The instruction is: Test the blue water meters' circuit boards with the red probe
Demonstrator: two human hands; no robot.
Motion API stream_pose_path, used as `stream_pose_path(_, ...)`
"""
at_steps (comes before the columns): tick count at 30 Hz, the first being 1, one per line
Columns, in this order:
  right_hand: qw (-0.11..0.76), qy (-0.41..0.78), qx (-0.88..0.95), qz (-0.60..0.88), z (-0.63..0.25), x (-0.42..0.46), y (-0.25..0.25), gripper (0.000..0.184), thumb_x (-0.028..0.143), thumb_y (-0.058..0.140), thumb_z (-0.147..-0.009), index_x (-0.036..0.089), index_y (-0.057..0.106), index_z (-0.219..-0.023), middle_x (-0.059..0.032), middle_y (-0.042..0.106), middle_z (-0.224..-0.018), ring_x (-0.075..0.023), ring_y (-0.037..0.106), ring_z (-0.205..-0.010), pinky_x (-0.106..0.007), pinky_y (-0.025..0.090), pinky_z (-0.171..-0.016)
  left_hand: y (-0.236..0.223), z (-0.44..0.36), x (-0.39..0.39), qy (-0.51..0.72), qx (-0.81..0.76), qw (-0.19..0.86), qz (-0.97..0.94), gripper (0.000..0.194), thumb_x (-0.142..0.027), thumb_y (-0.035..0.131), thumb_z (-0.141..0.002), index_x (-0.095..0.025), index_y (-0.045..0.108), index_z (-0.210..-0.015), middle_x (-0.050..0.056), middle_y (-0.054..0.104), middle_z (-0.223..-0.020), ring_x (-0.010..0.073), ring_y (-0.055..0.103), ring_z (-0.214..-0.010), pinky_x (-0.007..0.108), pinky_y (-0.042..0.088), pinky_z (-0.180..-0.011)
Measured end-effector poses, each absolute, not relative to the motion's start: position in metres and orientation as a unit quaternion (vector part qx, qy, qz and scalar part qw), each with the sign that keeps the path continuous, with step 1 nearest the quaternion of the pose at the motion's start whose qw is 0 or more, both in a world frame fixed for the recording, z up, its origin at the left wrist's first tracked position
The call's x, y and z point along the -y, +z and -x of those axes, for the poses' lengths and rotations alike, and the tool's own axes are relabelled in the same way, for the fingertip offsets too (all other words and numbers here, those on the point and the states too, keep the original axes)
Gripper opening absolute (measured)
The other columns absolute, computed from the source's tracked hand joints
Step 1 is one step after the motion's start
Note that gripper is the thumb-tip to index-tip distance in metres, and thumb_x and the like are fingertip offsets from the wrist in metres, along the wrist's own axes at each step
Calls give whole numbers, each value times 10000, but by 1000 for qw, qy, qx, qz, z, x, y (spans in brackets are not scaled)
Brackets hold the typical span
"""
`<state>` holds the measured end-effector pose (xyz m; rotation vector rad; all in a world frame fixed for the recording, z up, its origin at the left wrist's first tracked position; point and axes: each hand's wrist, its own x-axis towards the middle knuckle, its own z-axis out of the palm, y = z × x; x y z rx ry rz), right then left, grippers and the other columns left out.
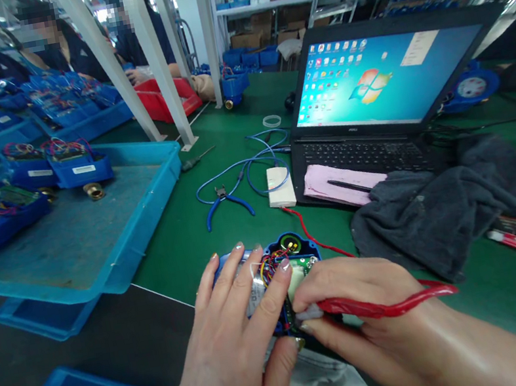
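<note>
A blue water-meter housing point(292, 247) with coloured wires and a circuit board lies on the green table near me. My left hand point(242, 329) rests over its left side, fingers stretched across the top and thumb curled under the near edge, steadying it. My right hand point(358, 308) is closed in a pinch on a red-handled tool point(387, 304), whose tip points into the housing. A red wire point(313, 236) runs from the housing toward a small white box point(280, 187).
An open laptop point(372, 106) stands at the right, with a pink pad and pen point(341, 185) on it and a dark grey cloth point(440, 207) in front. Blue pliers point(226, 202) and a blue cable lie mid-table. A blue tray point(146, 239) with meters sits at the left. People sit at the far end.
</note>
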<state>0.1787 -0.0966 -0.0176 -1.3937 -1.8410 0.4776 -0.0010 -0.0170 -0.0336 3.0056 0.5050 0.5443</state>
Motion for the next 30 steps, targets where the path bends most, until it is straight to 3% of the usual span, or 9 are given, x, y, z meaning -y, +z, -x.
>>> stream_pose_path(19, 399, 116, 722, 553, -177, 96, -16, 145, 77, 527, -796, 194, 586, -858, -9, 693, -819, -129, 651, -755, -195, 498, -737, -38, 3, 14, 171, -163, -67, -969, 633, -270, 497, -826, -150, 308, -1418, 119, 371, -1451, 296, 273, -1366, 498, 318, -1057)
stream_pose_path(25, 400, 139, 722, 547, -176, 93, -14, 167, 58, 537, -774, 193, 605, -847, -2, 694, -813, -123, 649, -751, -186, 502, -751, -55, 3, 8, 256, -131, -96, -953, 580, -274, 462, -834, -144, 374, -1392, 126, 392, -1436, 296, 316, -1347, 465, 266, -1096)
stream_pose_path(30, 384, 149, 743, 527, -178, 86, -26, 176, 64, 527, -752, 204, 610, -817, -1, 696, -801, -138, 666, -754, -207, 530, -759, -71, 5, -4, 287, -126, -132, -941, 547, -404, 418, -887, -183, 392, -1388, 129, 461, -1385, 306, 374, -1313, 493, 317, -1071)
